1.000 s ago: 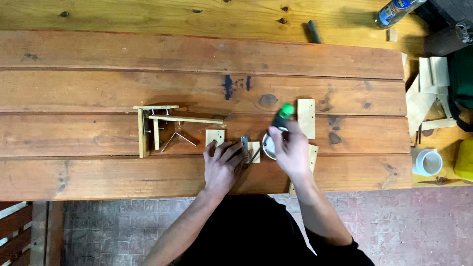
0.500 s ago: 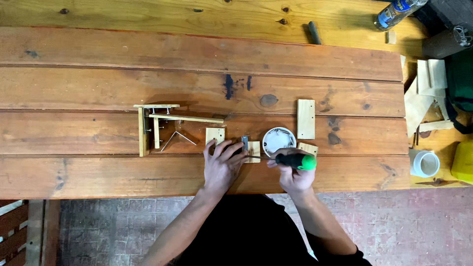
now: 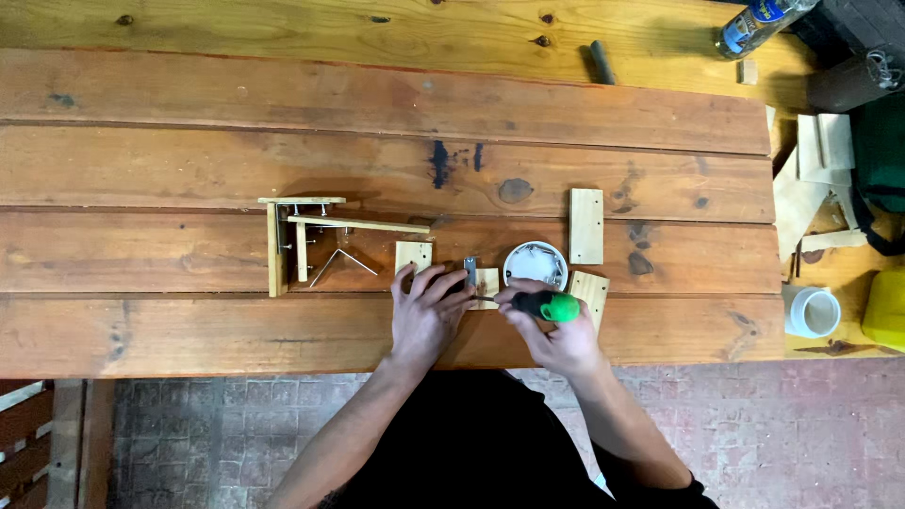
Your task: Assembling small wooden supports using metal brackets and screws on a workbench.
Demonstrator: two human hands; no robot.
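wooden table [image 3: 189, 151]: right hand [image 3: 556, 335] (closed) around green screwdriver [image 3: 542, 304]

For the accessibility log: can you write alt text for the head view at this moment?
Seen from above, the right hand holds a green-handled screwdriver pointing at a metal bracket on a small wood block, which the left hand steadies on a plank table. A white dish sits beside it.

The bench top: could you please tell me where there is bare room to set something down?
The planks left of the wooden frame lie bare, as does the far strip beyond the upright block. It is crowded around the left hand, right hand, screwdriver and round dish.
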